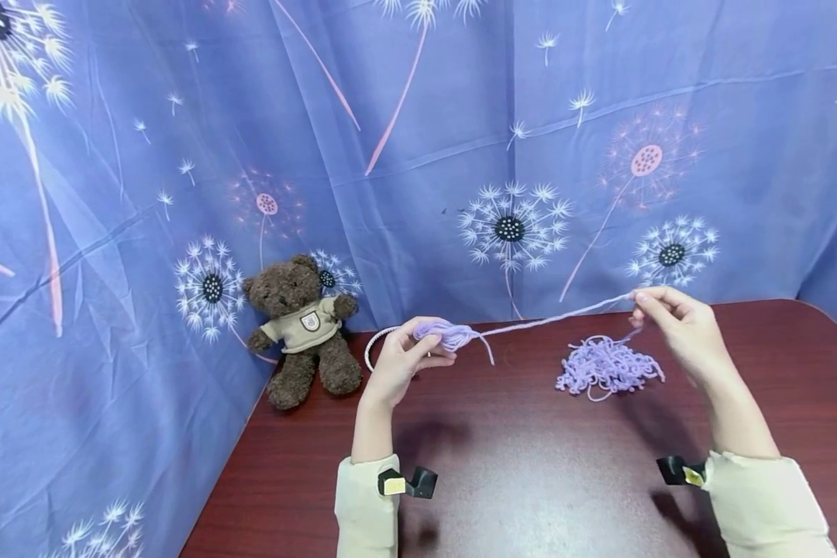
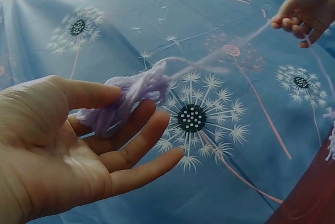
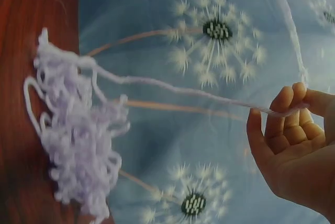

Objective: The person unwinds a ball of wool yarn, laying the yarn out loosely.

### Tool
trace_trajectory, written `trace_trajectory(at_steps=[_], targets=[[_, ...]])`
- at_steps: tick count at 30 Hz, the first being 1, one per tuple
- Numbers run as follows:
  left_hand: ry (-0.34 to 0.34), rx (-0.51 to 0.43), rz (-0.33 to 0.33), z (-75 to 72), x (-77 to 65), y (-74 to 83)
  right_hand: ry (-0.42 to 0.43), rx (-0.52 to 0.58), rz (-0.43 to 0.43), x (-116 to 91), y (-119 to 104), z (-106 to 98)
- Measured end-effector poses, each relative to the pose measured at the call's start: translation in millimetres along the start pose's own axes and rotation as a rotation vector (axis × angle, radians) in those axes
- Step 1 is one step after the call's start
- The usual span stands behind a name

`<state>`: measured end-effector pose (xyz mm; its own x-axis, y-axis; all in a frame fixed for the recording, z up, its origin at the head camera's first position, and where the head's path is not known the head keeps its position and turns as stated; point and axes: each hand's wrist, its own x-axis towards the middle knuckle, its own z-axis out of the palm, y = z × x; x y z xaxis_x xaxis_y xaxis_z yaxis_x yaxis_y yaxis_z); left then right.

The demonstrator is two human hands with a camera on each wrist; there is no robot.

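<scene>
In the head view, my left hand (image 1: 397,364) holds a small looped bundle of lilac yarn (image 1: 452,335) between thumb and fingers. The left wrist view shows the thumb pressing the bundle (image 2: 131,98) against the index finger, with the other fingers loosely spread. A stretched strand (image 1: 558,318) runs from the bundle to my right hand (image 1: 683,325), which pinches it between thumb and fingertips. From there the yarn drops to a loose, tangled lilac pile (image 1: 607,368) on the table. One short tail hangs off the bundle.
A brown teddy bear (image 1: 300,325) in a beige shirt sits at the table's back left, against the blue dandelion-print curtain (image 1: 418,232). A white cord loop (image 1: 371,349) shows behind my left hand. The dark red table (image 1: 516,457) lies beneath both arms.
</scene>
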<state>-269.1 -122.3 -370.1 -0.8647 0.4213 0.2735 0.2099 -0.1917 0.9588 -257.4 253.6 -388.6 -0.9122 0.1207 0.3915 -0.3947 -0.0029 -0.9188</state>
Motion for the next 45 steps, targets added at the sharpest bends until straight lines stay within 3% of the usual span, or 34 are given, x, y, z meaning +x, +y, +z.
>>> trace_trajectory(at_steps=[2,5,10,16,22,25,30,34,37,41,45], targets=[[0.017,-0.006,-0.007,-0.9,-0.4,0.1,0.026,0.085,-0.008,1,4,-7],[0.038,-0.013,-0.012,-1.3,-0.5,0.4,0.050,0.125,-0.003,1,10,-14],[0.072,-0.020,-0.010,0.2,-0.6,0.2,0.056,0.085,0.032,3,19,-21],[0.082,0.015,-0.014,7.5,2.9,-2.2,-0.013,-0.014,0.095,5,30,-18],[0.048,0.019,-0.025,15.7,5.7,-5.2,-0.106,-0.070,0.174,6,42,10],[0.046,-0.004,-0.034,19.7,5.3,-6.4,-0.152,-0.201,0.151,3,43,30],[0.009,-0.035,-0.039,26.9,4.6,-5.5,-0.249,-0.330,0.099,-9,33,64],[-0.038,-0.031,-0.033,33.3,5.1,-5.4,-0.390,-0.291,0.082,-18,22,91],[-0.085,-0.013,-0.023,37.9,6.4,-7.3,-0.490,-0.199,0.092,-26,13,101],[-0.121,-0.003,-0.009,40.8,7.2,-8.9,-0.585,-0.112,0.111,-32,5,103],[-0.120,-0.002,-0.007,40.9,7.6,-9.7,-0.615,-0.087,0.125,-32,3,99]])
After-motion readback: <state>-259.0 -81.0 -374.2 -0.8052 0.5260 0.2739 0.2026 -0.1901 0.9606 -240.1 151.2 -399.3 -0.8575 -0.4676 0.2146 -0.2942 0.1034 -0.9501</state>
